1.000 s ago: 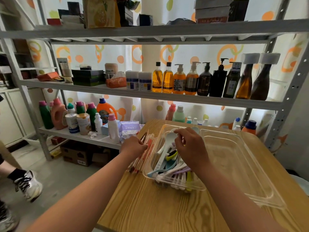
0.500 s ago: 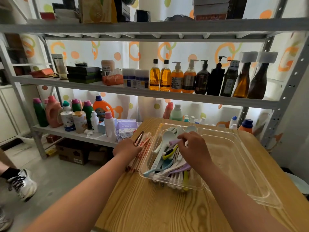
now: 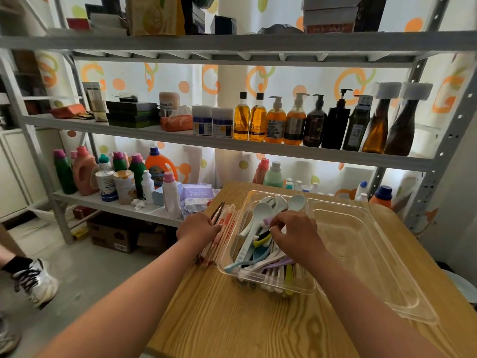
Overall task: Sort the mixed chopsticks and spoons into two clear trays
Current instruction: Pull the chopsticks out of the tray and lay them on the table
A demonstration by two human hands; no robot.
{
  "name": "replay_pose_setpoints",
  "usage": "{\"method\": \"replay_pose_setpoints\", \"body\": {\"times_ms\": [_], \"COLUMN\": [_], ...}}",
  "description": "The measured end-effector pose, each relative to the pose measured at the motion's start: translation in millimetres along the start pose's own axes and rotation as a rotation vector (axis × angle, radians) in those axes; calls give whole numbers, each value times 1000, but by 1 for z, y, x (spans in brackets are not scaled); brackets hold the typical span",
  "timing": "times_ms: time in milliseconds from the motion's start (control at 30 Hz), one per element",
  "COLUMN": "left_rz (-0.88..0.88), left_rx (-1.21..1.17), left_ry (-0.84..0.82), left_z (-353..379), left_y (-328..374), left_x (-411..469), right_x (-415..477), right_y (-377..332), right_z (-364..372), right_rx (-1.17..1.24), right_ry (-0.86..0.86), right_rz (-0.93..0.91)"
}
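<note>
1. The person is working at a wooden table [image 3: 232, 319] with two clear trays side by side. The nearer-left tray [image 3: 231, 244] is holding a heap of pastel plastic spoons [image 3: 258, 218], while the right tray [image 3: 361, 254] is holding no utensils that I can see.
2. The chopsticks [image 3: 225, 222] are lying in a loose bundle on the tabletop, just beside the left wall of the spoon tray and outside both trays. Most are pale with red marks, and a few are dark.
3. The left hand [image 3: 198, 228] is lying on the near part of that bundle with its fingers curled down over the sticks, apparently gripping them. The fingertips themselves are hidden.
4. The right hand [image 3: 295, 235] is reaching into the spoon tray, fingers bent, with the fingertips seemingly pinching a lilac piece among the spoons. Whether that piece is a spoon handle is hard to tell.
5. Judging by this layout, the spoons are looking largely sorted, and the chopsticks are waiting to be moved.
6. The next move is likely calling for gathering the whole bundle in a firm grip, lifting it over the spoon tray and laying it lengthwise in the right tray. Loose sticks could slip and roll off the left table edge, which is close by.
7. A metal shelving rack [image 3: 232, 148] of bottles is standing behind the table.
</note>
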State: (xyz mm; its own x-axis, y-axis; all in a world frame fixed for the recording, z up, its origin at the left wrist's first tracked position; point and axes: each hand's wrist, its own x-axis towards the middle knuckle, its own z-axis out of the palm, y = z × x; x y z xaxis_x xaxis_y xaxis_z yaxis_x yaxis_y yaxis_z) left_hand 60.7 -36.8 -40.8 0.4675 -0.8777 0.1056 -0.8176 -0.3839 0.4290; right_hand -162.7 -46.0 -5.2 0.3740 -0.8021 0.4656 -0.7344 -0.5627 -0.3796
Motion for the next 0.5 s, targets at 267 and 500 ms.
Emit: {"method": "replay_pose_setpoints", "body": {"times_ms": [267, 500], "left_rz": [57, 124], "left_rx": [-227, -343], "left_ry": [25, 42], "left_z": [-3, -3], "left_y": [15, 45], "left_x": [-2, -11], "right_x": [6, -5], "right_y": [1, -17], "right_z": [-20, -34], "right_rx": [-140, -464], "right_ry": [-17, -492], "right_rz": [138, 116]}}
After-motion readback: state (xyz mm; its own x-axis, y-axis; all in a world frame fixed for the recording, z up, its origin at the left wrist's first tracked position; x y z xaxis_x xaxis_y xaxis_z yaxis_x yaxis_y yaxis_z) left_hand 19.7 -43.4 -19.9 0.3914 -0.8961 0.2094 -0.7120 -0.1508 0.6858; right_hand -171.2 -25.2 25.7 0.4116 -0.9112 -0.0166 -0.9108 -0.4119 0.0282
